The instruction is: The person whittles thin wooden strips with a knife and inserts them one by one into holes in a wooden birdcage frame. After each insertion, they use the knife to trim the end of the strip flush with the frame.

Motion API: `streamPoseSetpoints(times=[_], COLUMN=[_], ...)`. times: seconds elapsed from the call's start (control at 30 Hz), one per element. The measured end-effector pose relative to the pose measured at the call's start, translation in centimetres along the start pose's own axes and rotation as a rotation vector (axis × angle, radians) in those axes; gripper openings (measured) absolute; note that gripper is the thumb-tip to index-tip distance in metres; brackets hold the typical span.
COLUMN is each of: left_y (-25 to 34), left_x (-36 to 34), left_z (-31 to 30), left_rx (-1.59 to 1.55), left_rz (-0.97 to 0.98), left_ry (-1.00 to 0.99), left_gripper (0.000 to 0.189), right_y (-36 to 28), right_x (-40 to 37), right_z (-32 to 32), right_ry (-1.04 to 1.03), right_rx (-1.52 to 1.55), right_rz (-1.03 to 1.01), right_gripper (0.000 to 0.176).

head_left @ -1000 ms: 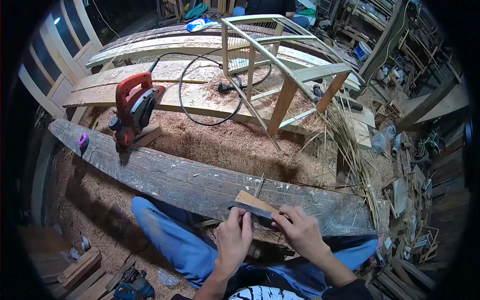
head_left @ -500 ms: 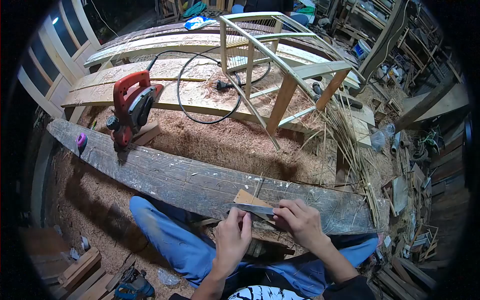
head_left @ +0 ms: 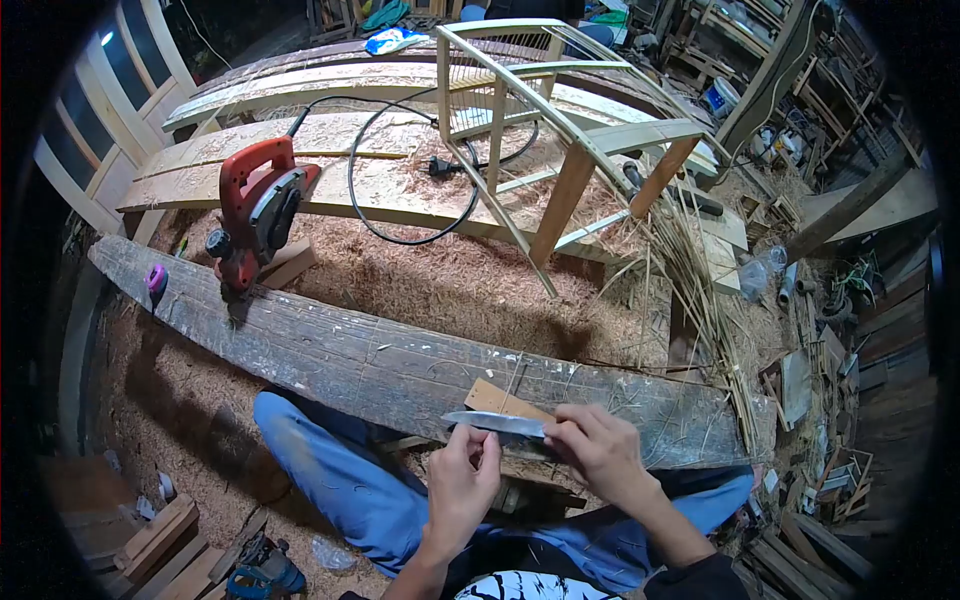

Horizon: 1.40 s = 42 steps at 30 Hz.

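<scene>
My right hand point(head_left: 600, 455) is closed round the handle of a knife, hiding most of it. The knife's blade point(head_left: 497, 423) points left, its pale flat side showing. My left hand point(head_left: 464, 480) is just below the blade near its tip, thumb and fingers pinched together. Whatever lies in that pinch, if anything, is too small to make out. Behind the blade a small tan wooden piece point(head_left: 490, 393) with little holes lies on the weathered plank point(head_left: 420, 385). A thin strip point(head_left: 518, 372) stands out beyond this piece.
A red electric planer point(head_left: 255, 215) and a purple ring-shaped item point(head_left: 156, 279) sit at the plank's left. Beyond are boards point(head_left: 390, 185), a black cable point(head_left: 352, 180) and a slatted wooden frame point(head_left: 560, 200). Thin strips point(head_left: 690, 270) pile at right; shavings point(head_left: 430, 280) cover the ground.
The knife blade has turned a little, so more of its flat side shows, and its tip has shifted slightly left. Both hands keep nearly the same place. The view has shifted slightly.
</scene>
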<state>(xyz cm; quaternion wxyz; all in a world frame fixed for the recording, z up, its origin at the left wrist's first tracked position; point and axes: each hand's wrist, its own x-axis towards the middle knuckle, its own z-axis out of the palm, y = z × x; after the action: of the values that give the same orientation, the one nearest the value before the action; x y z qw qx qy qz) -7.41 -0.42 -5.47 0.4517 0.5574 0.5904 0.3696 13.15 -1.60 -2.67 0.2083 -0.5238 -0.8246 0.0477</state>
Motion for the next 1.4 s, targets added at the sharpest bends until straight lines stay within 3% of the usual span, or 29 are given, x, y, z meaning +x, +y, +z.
streamPoseSetpoints(times=[0.63,0.8,1.4], left_y=[1.3,3.0,2.0], left_x=[-0.3,0.5,0.0], left_z=[-1.2,-1.0,-1.8], left_rx=[0.172,0.416,0.416], left_rz=[0.054,0.042,0.178], left_ry=[-0.059,-0.077,-0.128], left_gripper=[0.014,0.018,0.011], right_y=[0.0,-0.1,-0.7], right_x=[0.8,0.6,0.7], right_z=[0.4,0.5,1.1], right_ry=[0.083,0.111,0.205], right_rx=[0.028,-0.069,-0.035], right_rz=[0.027,0.011,0.075], right_gripper=[0.017,0.016,0.019])
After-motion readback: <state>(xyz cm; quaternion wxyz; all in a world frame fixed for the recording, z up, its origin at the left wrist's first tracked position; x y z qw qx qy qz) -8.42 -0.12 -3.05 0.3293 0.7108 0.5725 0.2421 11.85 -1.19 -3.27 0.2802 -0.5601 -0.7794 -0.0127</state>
